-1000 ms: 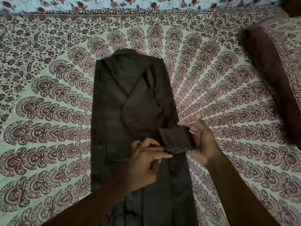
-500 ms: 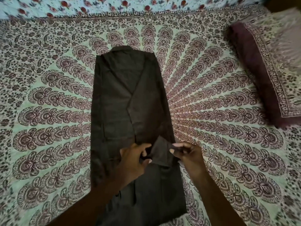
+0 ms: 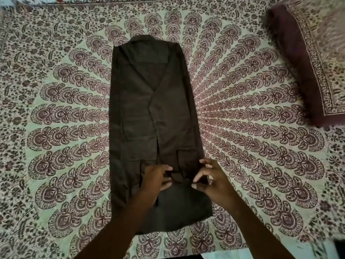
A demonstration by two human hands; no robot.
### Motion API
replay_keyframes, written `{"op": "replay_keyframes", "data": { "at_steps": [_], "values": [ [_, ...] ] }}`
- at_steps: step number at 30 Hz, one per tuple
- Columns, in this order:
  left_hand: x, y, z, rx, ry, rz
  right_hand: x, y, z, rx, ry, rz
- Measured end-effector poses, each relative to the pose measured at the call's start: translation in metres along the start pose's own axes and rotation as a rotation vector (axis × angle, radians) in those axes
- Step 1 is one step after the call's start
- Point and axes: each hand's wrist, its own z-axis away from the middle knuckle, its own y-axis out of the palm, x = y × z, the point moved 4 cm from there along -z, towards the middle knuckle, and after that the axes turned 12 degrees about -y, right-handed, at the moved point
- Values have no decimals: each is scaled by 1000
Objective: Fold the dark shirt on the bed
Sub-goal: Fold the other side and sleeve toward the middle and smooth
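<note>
Pinching a turned-back sleeve end (image 3: 182, 178), left hand (image 3: 155, 181) and right hand (image 3: 214, 182) clamp their fingers (image 3: 202, 173) on the dark brown cloth shirt (image 3: 134, 109), laid as a long strip on the maroon-and-green printed bed (image 3: 252, 146), mostly beyond the fingers; likely squaring the sleeve before cross-folding.

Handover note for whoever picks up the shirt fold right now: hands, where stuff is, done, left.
Left hand: appears to pinch the sleeve end, low on the shirt's middle.
Right hand: pinches the same sleeve end from the other side.
Dark shirt: flat on the patterned bedsheet, collar far, hem near. Pillow at far right, apart from the shirt.
Done: both sides folded inward, making a long narrow strip.
Left: probably lay the sleeve end flat, then fold the hem up toward the collar.
</note>
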Motion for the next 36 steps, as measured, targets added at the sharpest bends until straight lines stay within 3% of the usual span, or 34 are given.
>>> {"op": "replay_keyframes", "data": {
  "at_steps": [3, 7, 11, 17, 28, 36],
  "values": [
    [8, -3, -4, -103, 183, -88, -6, 15, 14, 30, 73, -52],
    [14, -3, -3, -154, 293, -279, -25, 29, 21, -134, 245, -138],
    [16, -6, -1, -242, 406, -386, -27, 36, 17, -165, 212, 79],
    [18, -11, 3, -362, 422, -511, -28, 45, 7, -220, 230, 224],
    [18, 1, 6, -339, 483, -988, -30, 34, -17, -22, 349, 296],
    [8, 6, 7, -262, 406, -1108, -38, 23, -35, 146, 391, 290]
  ]
}}
